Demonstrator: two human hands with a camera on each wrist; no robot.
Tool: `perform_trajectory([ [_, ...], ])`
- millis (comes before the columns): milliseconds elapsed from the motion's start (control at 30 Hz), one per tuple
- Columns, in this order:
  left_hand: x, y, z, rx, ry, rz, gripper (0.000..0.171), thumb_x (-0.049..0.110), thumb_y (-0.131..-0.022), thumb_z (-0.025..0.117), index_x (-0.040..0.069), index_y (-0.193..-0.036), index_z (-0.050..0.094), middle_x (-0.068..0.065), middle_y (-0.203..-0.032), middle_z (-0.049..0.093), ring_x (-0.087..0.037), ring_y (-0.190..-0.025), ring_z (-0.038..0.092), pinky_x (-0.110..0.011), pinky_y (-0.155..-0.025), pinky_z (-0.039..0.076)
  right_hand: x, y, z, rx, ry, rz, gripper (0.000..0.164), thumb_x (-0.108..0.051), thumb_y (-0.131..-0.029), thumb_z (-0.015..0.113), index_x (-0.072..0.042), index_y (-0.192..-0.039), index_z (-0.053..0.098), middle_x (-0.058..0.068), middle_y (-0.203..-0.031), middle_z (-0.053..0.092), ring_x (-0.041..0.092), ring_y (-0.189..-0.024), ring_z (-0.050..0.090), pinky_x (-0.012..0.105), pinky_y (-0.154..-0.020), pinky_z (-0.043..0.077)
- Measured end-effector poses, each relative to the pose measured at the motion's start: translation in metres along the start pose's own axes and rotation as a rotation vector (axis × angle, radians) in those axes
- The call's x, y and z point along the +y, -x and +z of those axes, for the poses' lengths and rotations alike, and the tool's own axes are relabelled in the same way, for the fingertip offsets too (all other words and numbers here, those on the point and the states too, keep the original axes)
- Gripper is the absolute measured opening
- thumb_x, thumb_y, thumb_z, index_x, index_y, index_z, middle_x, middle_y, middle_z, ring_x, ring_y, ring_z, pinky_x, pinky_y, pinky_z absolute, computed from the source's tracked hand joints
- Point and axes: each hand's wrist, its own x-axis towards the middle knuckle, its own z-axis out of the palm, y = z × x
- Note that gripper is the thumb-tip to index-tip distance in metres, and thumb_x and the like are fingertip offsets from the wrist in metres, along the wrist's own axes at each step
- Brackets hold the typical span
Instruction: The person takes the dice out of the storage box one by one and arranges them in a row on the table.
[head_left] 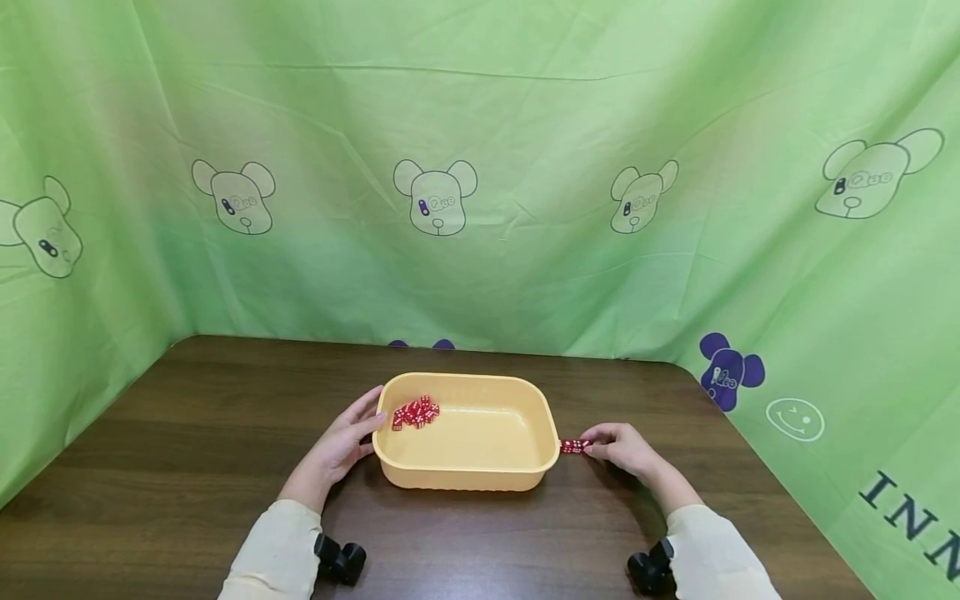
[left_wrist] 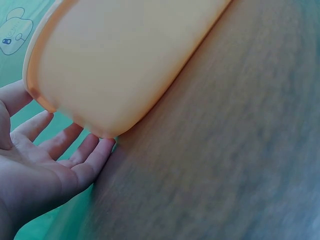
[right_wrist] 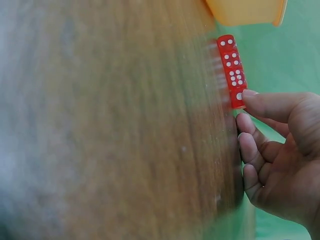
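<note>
A yellow plastic tub (head_left: 465,479) stands on the table, with a small heap of red dice (head_left: 415,413) inside at its left end. Against that end rests my left hand (head_left: 347,442), its fairly straight fingertips touching the outer wall in the left wrist view and its thumb at the rim. To the right of the tub, several red dice (right_wrist: 235,70) with white dots lie in a straight row on the table. My right hand (head_left: 622,447) pinches the die (right_wrist: 237,97) at the near end of this row between thumb and forefinger; its other fingers are curled beneath.
The brown wooden table (head_left: 187,458) reaches back to a green curtain (head_left: 525,275) printed with bear heads. Black devices, such as the one (head_left: 341,560) by the left sleeve, sit at both wrists.
</note>
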Motion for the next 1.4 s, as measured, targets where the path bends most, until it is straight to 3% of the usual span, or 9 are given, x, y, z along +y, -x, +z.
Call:
perform_trajectory([
  [300,-0.001,-0.001,-0.001,-0.003,0.002,0.003,0.054,0.007,-0.088,0.047,0.014,-0.137,0.024,-0.017,-0.137,0.022,-0.032,-0.115,0.033,-0.038,-0.078,0.039,-0.002,0.0,-0.006,-0.016,-0.035,0.01,0.026,-0.001,-0.075,0.061,0.015,-0.095,0.055,0.003,-0.067,0.055,0.012,-0.06,0.049,0.025,-0.055,0.04],
  [667,0.001,-0.001,-0.001,0.0,-0.007,0.002,0.055,0.007,-0.088,0.046,0.014,-0.137,0.023,-0.017,-0.137,0.021,-0.032,-0.115,0.033,-0.038,-0.078,0.04,-0.023,-0.006,-0.02,-0.011,-0.04,0.103,0.035,-0.01,-0.081,0.058,0.013,-0.106,0.049,0.002,-0.077,0.056,0.021,-0.069,0.054,0.031,-0.059,0.041],
  [933,-0.001,0.0,0.0,-0.005,-0.004,0.007,0.056,0.007,-0.087,0.046,0.014,-0.137,0.023,-0.018,-0.137,0.021,-0.032,-0.115,0.033,-0.037,-0.077,0.039,-0.035,-0.013,-0.026,0.012,-0.044,0.099,0.036,-0.012,-0.082,0.057,0.012,-0.107,0.05,0.011,-0.083,0.055,0.021,-0.069,0.053,0.03,-0.056,0.043],
  [1200,-0.001,-0.001,0.0,0.0,-0.003,0.006,0.054,0.007,-0.088,0.046,0.014,-0.137,0.024,-0.018,-0.136,0.022,-0.032,-0.115,0.033,-0.037,-0.076,0.039,-0.043,-0.02,-0.023,0.007,-0.05,0.094,0.038,-0.016,-0.082,0.057,0.01,-0.109,0.049,0.015,-0.095,0.057,0.03,-0.08,0.054,0.039,-0.07,0.043],
  [1400,-0.001,0.0,0.0,0.008,0.002,0.006,0.054,0.007,-0.088,0.046,0.013,-0.137,0.024,-0.018,-0.137,0.022,-0.032,-0.114,0.033,-0.038,-0.077,0.039,-0.052,-0.029,-0.017,-0.006,-0.053,0.07,0.036,-0.015,-0.083,0.057,0.01,-0.108,0.05,0.014,-0.091,0.057,0.03,-0.079,0.054,0.039,-0.069,0.043],
])
